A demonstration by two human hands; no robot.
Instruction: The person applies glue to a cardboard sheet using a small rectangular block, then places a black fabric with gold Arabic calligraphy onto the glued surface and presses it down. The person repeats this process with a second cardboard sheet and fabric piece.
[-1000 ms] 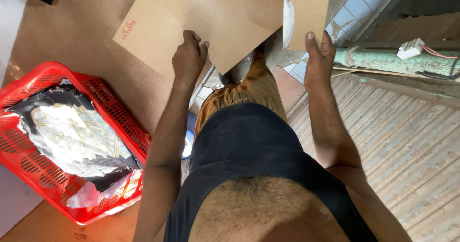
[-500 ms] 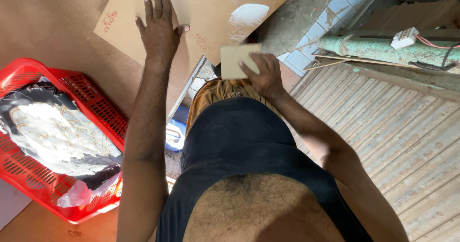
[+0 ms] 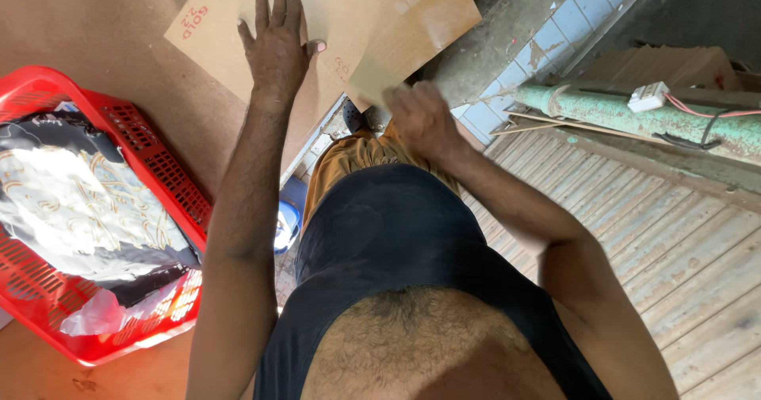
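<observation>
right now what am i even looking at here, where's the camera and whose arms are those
There is no machine here. The camera sits on a person's head and looks straight down, so you see that person's own chest, dark shorts and two bare arms reaching forward.

The left hand lies flat, fingers spread, on a large brown envelope that rests on a brown table. The right hand is blurred with motion at the edge of a second brown envelope, which overlaps the first and hangs past the table edge. Whether it grips that envelope cannot be told.

On the table to the left stands a red plastic basket holding black and white patterned cloth in clear plastic. To the right are a floor of wooden slats and a green pipe.
</observation>
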